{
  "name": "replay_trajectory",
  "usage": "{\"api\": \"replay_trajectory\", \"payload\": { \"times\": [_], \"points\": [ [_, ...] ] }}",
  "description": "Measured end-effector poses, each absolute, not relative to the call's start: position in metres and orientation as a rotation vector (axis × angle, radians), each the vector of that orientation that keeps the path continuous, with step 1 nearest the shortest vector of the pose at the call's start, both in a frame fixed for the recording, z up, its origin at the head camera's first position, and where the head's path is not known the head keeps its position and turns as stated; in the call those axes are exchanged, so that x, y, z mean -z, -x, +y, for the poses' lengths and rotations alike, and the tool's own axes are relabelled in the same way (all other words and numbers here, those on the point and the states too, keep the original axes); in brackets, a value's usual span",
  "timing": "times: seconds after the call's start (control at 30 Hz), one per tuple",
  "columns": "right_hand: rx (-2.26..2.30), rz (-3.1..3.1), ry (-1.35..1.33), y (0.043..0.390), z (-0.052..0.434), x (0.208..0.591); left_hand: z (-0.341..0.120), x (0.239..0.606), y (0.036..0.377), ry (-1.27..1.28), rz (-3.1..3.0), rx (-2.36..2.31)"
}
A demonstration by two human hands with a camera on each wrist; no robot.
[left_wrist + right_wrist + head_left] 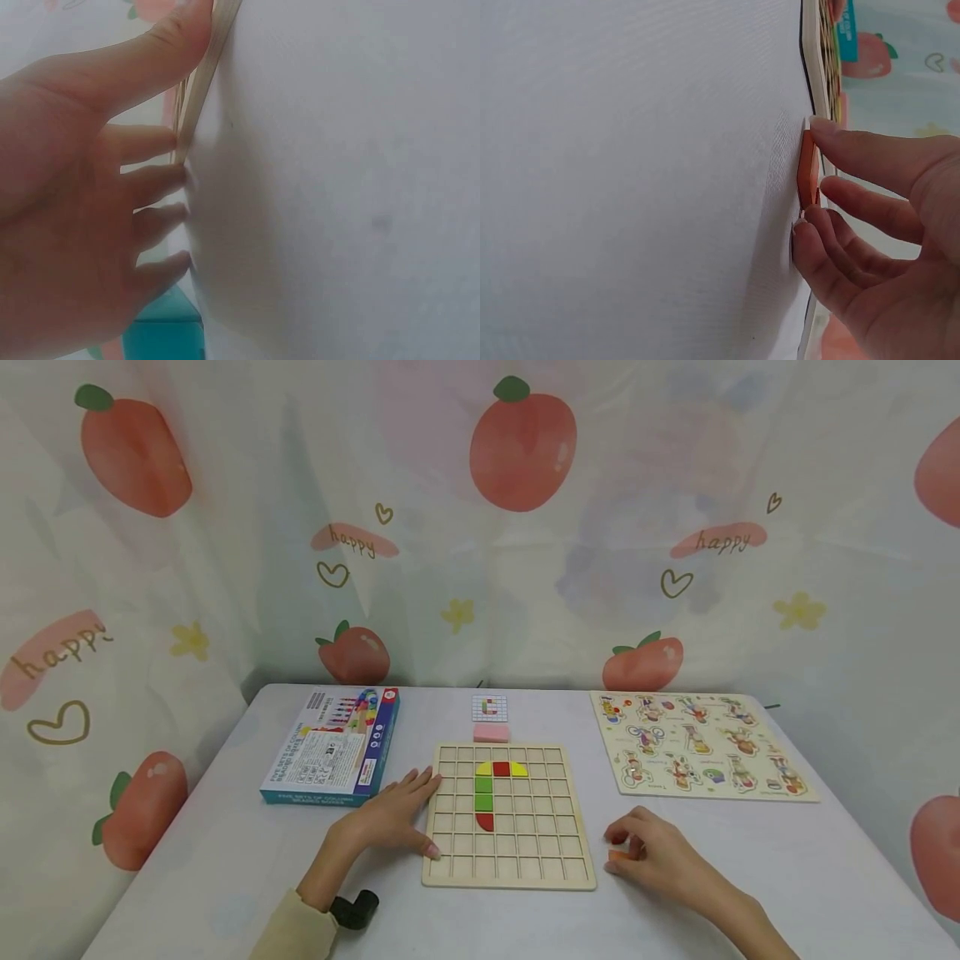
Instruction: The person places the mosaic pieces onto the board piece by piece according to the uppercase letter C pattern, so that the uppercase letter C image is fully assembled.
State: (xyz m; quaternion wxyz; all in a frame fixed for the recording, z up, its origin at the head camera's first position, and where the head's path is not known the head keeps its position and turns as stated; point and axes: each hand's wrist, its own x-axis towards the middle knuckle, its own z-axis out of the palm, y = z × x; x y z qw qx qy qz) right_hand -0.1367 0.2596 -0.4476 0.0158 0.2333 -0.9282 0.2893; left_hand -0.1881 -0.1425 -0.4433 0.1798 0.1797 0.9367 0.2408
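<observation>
A wooden grid board (525, 868) lies flat in front of me, with several coloured tiles in its cells. Red, yellow and green tiles (483, 793) make a hook shape in its upper middle part. Along the board's left edge my left hand (393, 814) rests with fingers spread, thumb and fingertips at the rim. To the right of the board, my right hand (656, 852) pinches an orange tile (807, 169) between thumb and fingers, low over the table. In the head view the fingers partly cover this tile.
A small pattern card (489, 707) stands behind the board, with a pink block (491, 732) before it. A boxed set (322, 752) lies at the left, and a wooden picture puzzle (697, 743) at the right. Patterned cloth (525, 593) hangs behind the table.
</observation>
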Motion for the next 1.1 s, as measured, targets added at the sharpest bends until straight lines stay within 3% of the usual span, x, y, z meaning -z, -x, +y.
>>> {"api": "replay_trajectory", "payload": {
  "times": [0.33,0.67,1.1],
  "points": [
    [-0.913,-2.959,-0.57,0.1363,0.2611,0.4457,-0.1421,0.4435,0.188,-0.507,2.646,-0.684],
    [-0.902,-2.952,-0.757,0.1371,0.2659,0.4467,-0.1415,0.4372,0.1881,-0.495,2.629,-0.694],
    [-1.022,-3.023,-0.75,0.1376,0.2576,0.44,-0.1407,0.4386,0.186,-0.488,2.638,-0.693]
  ]
}}
